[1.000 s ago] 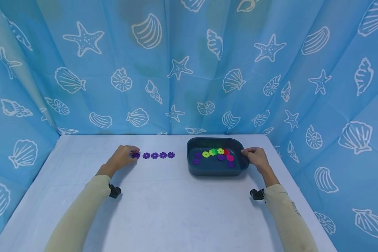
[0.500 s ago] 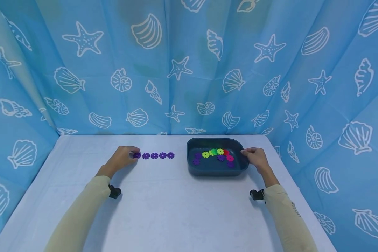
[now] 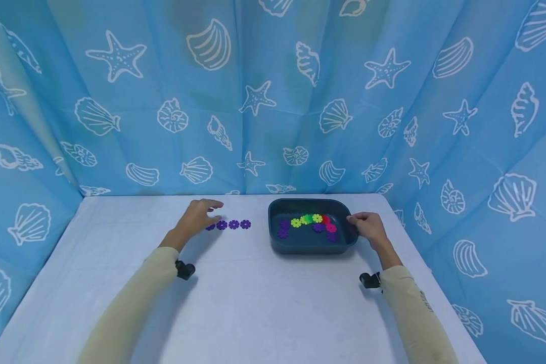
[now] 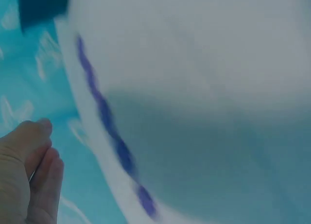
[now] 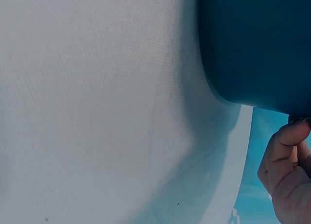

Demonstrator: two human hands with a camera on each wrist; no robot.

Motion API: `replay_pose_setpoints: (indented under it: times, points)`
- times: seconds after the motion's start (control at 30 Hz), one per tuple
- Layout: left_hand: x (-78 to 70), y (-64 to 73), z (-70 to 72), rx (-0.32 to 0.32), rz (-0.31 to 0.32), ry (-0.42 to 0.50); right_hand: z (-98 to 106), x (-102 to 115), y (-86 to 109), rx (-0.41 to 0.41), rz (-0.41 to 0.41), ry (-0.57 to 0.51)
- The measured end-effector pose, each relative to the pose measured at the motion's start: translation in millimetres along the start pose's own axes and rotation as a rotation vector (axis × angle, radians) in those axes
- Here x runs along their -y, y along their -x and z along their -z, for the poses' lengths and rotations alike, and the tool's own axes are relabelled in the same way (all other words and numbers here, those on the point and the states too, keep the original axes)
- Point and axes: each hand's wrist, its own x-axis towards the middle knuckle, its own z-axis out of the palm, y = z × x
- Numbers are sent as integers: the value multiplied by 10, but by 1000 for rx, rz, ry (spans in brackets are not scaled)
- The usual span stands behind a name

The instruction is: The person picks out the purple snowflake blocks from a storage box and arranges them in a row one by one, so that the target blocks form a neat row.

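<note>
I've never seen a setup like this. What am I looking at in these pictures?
There is no robot here, only a person's bare left hand and right hand. The wide picture comes from a camera worn on the head; the two close ones come from wrist cameras. On the white table lies a row of purple flower-shaped pieces, beside a dark bin holding more pieces in several colours. The right hand grips the bin's edge. The left hand is at the row's left end, holding no piece that I can see.
</note>
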Motion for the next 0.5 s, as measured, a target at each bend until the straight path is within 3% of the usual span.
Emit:
replay_pose_setpoints:
  times: [0.17, 0.27, 0.37, 0.5]
  points:
    - [-558, -236, -252, -36, -148, 50, 13, -17, -25, -21, -20, 3]
    - [-855, -362, -420, -24, -246, 70, 17, -24, -30, -28, -17, 13]
    - [-1097, -464, -576, 33, -290, 64, 16, -17, -18, -25, -9, 1]
    - [-1322, -559, -734, 175, -274, 15, 12, -8, -6, -13, -8, -20]
